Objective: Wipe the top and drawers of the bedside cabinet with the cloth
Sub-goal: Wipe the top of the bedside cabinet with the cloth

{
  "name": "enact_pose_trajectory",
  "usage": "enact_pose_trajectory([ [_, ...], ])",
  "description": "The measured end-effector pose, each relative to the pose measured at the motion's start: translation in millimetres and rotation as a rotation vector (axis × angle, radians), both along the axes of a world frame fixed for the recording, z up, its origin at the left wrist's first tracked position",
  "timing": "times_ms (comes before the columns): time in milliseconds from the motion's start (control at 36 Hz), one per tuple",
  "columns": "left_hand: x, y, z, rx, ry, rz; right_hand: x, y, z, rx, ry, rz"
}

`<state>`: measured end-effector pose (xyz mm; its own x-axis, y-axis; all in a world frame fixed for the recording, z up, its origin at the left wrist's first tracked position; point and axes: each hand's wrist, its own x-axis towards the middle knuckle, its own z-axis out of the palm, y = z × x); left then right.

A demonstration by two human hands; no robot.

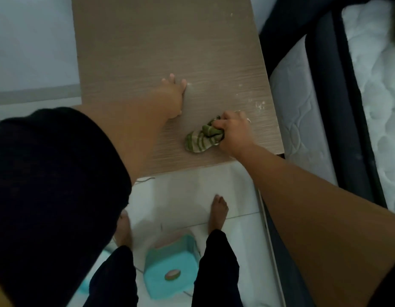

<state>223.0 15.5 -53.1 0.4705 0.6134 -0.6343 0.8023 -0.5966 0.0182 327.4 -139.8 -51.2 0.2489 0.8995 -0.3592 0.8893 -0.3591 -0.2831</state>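
Note:
The bedside cabinet's wood-grain top [147,47] fills the upper middle of the head view. White specks dot its right side. My left hand [173,96] lies flat on the top near the middle, fingers spread, holding nothing. My right hand [233,131] is closed around a green and pale striped cloth [199,139], which is pressed onto the top near the front right corner. The cabinet's drawers are hidden below the top.
A bed with a white quilted mattress [307,120] and dark frame [338,85] runs along the right, close to the cabinet. A turquoise plastic stool [170,264] stands on the white tiled floor [192,191] between my bare feet. A pale wall is at the left.

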Motion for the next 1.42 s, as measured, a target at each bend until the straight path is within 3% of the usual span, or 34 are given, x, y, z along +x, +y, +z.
enact_pose_trajectory([
  [361,-7,-36,7,0.033,0.051,-0.104,-15,-61,4,-0.066,0.047,0.048],
  [500,-8,-42,6,0.020,0.042,-0.123,-16,-66,13,-0.118,0.052,0.145],
  [583,-3,-43,14,0.039,0.055,-0.167,-10,-59,24,-0.120,0.116,0.096],
  [917,26,-4,27,0.047,0.062,-0.108,49,41,71,0.146,-0.045,0.030],
  [1139,52,30,19,0.011,-0.072,-0.006,97,107,71,0.307,-0.113,0.003],
  [1417,95,74,-6,-0.066,-0.170,0.086,146,183,52,0.352,-0.119,-0.048],
])
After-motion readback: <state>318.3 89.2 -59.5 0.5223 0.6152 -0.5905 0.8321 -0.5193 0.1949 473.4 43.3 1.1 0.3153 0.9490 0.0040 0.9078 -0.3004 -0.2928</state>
